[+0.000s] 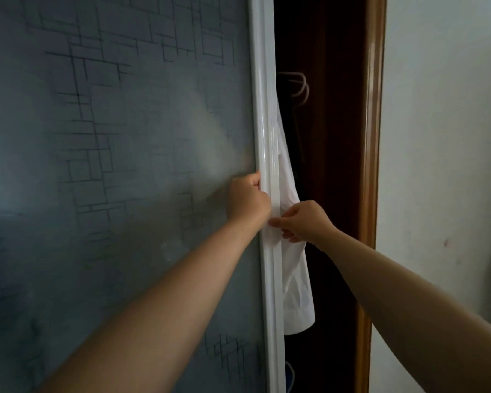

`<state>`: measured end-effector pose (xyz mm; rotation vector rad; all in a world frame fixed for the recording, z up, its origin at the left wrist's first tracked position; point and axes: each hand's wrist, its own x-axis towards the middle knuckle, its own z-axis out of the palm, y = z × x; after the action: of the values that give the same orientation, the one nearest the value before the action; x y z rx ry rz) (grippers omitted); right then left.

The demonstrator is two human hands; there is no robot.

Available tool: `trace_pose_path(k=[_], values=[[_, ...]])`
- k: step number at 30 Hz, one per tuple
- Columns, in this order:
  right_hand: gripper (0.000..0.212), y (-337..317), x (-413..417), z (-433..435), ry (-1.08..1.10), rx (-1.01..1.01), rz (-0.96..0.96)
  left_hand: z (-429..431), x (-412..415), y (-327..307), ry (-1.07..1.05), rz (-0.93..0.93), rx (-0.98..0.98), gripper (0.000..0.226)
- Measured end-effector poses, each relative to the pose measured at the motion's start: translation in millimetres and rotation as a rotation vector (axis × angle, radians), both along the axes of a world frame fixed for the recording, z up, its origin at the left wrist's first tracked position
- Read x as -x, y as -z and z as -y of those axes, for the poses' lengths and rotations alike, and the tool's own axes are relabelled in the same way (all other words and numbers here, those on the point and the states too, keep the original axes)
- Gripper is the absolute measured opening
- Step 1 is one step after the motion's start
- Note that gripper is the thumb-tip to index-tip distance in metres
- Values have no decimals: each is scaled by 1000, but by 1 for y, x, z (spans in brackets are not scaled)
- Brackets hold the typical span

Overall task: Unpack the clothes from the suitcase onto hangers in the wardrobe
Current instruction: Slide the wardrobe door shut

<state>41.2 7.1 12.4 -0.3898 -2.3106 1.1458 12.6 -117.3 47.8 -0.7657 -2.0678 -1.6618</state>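
Observation:
A sliding wardrobe door [125,165] of frosted grey glass with a white frame [267,123] fills the left of the view. My left hand [247,199] grips the white frame edge at mid height. A white garment [295,279] hangs in the narrow dark gap to the right of the frame. My right hand [304,222] pinches this white fabric right beside the frame. Pale hangers [302,86] show dimly higher up inside the wardrobe. No suitcase is in view.
A brown wooden wardrobe jamb [372,165] borders the gap on the right. Beyond it is a plain white wall [442,165]. The wardrobe interior is dark and its contents are mostly hidden.

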Motion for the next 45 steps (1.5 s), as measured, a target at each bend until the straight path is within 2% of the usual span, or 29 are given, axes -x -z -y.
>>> trace_pose_path(k=[5, 8, 10, 12, 15, 18, 24, 28, 35, 38, 45], values=[[54, 5, -2, -12, 217, -214, -94, -28, 9, -1, -4, 17, 103, 32], [77, 9, 3, -21, 160, -181, -67, -39, 8, -5, -11, 5, 144, 44], [82, 12, 5, -26, 118, -169, -34, -48, 9, -7, -3, 5, 155, 45], [81, 16, 6, -31, 80, -140, -10, -55, 9, -10, 6, 18, 178, 44], [76, 20, 8, -37, 2, 15, 17, -63, 6, -16, 34, 46, 216, 42], [68, 22, 13, -43, 33, 70, 14, -73, 9, -25, 79, 66, 263, 47], [48, 25, 11, -67, 308, -165, -90, -101, 12, -26, 136, 69, 301, 44], [57, 26, 4, -87, 418, -261, -66, -119, 14, -25, 148, 40, 317, 41], [51, 27, 0, -111, 563, -338, -43, -145, 17, -26, 138, -3, 332, 37], [47, 24, 1, -116, 579, -320, -69, -152, 14, -25, 123, -5, 342, 30], [42, 22, 0, -125, 537, -327, -58, -158, 14, -27, 105, 24, 359, 32]])
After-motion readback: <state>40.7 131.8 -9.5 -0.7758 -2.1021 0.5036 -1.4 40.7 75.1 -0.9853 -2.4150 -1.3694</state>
